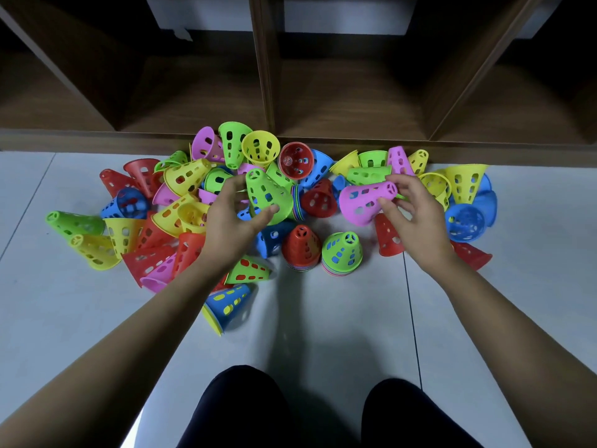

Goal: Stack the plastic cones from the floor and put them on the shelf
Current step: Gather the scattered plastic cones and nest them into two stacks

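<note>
Left hand [231,221] grips green cone [268,198], fingers [235,185] part-hidden; right hand [418,221], pink cone [363,202].

Scattered cones [185,176] are crowding the floor [339,324] against the shelf [97,140] base, blocking a low reach. Nearer the knees [235,405] bare floor is lying open, and the shelf compartments are gaping between upright dividers [263,76].

No writing, label, brand mark, number or sign can be read on the plastic cones [303,245], on the shelf [270,76] or on the floor [323,318].
</note>
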